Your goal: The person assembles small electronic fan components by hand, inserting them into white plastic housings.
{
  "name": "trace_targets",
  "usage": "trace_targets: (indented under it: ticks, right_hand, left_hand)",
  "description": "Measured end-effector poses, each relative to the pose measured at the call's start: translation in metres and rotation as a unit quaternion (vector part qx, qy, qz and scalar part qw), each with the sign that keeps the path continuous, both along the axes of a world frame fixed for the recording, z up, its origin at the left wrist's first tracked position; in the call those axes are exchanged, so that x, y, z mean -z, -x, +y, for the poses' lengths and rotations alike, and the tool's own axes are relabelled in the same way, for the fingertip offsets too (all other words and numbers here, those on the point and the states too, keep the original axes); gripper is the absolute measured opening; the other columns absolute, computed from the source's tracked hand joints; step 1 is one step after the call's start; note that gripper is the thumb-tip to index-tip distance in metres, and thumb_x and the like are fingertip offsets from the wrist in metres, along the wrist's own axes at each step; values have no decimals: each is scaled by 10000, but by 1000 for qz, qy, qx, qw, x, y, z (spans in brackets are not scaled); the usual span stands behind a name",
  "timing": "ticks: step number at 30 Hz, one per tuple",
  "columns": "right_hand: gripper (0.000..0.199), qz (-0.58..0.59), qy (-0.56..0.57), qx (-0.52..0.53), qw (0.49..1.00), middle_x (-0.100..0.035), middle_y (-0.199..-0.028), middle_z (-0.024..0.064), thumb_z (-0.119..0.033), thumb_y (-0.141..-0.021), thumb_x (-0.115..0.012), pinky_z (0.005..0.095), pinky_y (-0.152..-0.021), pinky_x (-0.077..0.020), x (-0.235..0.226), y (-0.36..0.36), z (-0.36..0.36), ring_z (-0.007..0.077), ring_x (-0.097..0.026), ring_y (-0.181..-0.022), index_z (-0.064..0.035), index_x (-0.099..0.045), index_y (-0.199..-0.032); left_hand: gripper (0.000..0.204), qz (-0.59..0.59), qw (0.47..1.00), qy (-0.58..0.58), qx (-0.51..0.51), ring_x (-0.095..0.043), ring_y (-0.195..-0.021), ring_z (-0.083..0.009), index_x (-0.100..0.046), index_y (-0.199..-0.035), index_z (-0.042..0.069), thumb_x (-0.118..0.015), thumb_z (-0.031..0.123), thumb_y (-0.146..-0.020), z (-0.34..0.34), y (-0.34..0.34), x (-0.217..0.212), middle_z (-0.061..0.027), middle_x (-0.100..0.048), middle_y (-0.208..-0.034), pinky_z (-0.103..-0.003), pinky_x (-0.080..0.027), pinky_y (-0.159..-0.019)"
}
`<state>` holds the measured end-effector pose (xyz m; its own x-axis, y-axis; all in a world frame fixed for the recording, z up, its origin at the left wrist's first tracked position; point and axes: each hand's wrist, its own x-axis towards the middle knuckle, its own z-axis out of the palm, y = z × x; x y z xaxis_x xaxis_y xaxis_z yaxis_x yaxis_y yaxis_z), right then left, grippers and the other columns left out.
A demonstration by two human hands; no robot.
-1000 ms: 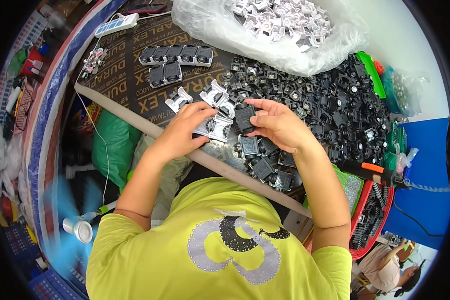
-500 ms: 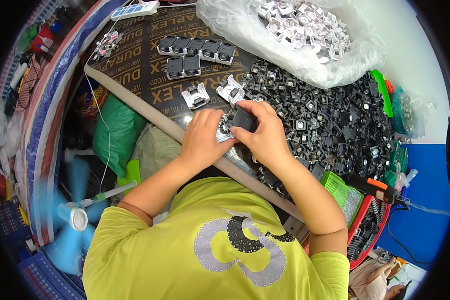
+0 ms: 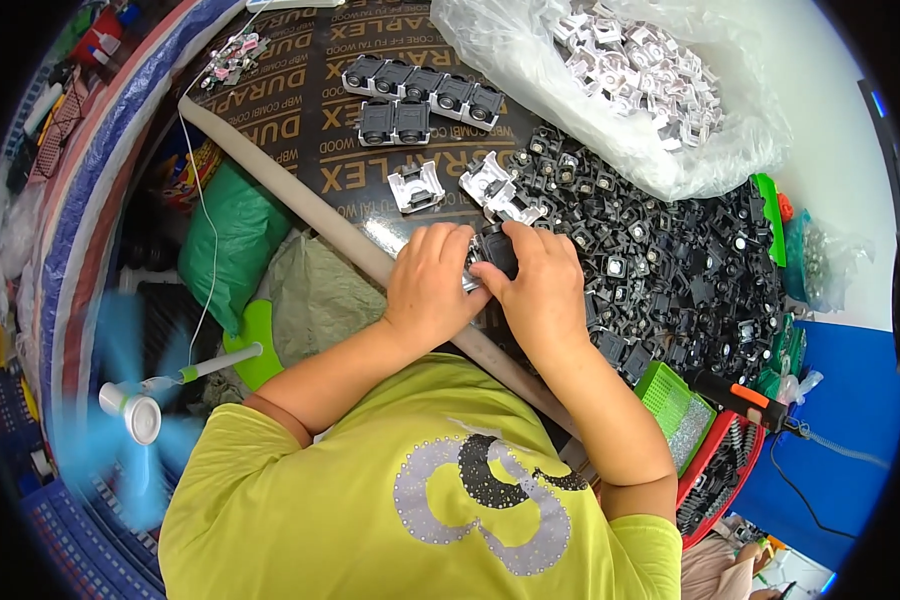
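Note:
In front of my body, both hands close on one small part, a black square housing (image 3: pixel 497 252) with a pale, shiny frame at its left. My left hand (image 3: pixel 430 285) grips its left side, fingers bent and mostly covering the frame. From the right, my right hand (image 3: pixel 545 285) holds the black housing between thumb and fingers. Just beyond the hands lie loose white frames (image 3: pixel 416 187), two of them close together. Farther off, a row of black-and-white assembled units (image 3: pixel 420 88) lies behind a shorter pair (image 3: pixel 394 122).
A large heap of black parts (image 3: pixel 670 260) spreads to the right. Behind it sits a clear plastic bag (image 3: pixel 530 75) of white frames. At lower right are a green basket (image 3: pixel 662 395), a black-and-orange corded tool (image 3: pixel 745 398) and a red tub (image 3: pixel 682 490). A blue fan (image 3: pixel 142 420) spins at left.
The whole view has shifted a little. Both hands keep hold of the same part, turned slightly between them. Another white frame now shows beyond my right hand.

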<state>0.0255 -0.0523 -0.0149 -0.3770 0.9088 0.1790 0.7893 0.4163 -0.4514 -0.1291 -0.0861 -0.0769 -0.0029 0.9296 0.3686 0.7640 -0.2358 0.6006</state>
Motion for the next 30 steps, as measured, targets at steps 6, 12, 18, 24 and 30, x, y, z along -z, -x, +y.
trace_targets:
  ticks: [6,12,18,24,30]
  right_hand:
    - [449,-14,-10,-11,1000,-689,-1051,187,-178,-792,-865,479,-905,-533,-2,1,0,395,-623,-1027,-8,-663,-1156]
    - [427,-26,22,-12,999,-681,-1023,190,-146,-783,-859,470,-901,-532,-1,1,3,390,-619,-1028,-16,-659,-1137]
    - [490,3,5,-44,999,-706,-1068,168,-65,-739,-872,459,-934,-526,1,-17,19,387,-616,-1053,-48,-701,-1198]
    - [529,35,5,-82,996,-717,-1106,161,-46,-727,-879,448,-948,-539,3,-24,25,380,-641,-1060,-59,-714,-1230]
    - [564,56,68,-88,992,-690,-1188,176,7,-727,-858,419,-935,-567,0,-28,24,392,-673,-1080,-52,-698,-1265]
  left_hand:
    - [584,-2,1000,-1,-4,-606,-1074,-362,-630,-1233,-9,-851,172,-723,0,-1,0,-152,-636,-1168,-459,-519,-924]
    - [596,-7,1000,-2,7,-603,-1093,-360,-638,-1234,-3,-873,180,-718,1,4,1,-146,-637,-1175,-454,-518,-939]
    - [705,-32,989,50,133,-569,-1184,-378,-643,-1329,75,-928,129,-687,8,41,-10,-145,-612,-1242,-450,-493,-1018]
    - [831,57,996,-9,68,-529,-1264,-375,-561,-1436,67,-917,85,-686,23,49,-21,-161,-549,-1343,-465,-447,-1079]
    - [883,-104,979,-7,173,-515,-1340,-395,-509,-1519,78,-874,34,-716,8,24,-32,-181,-516,-1464,-464,-452,-1120]
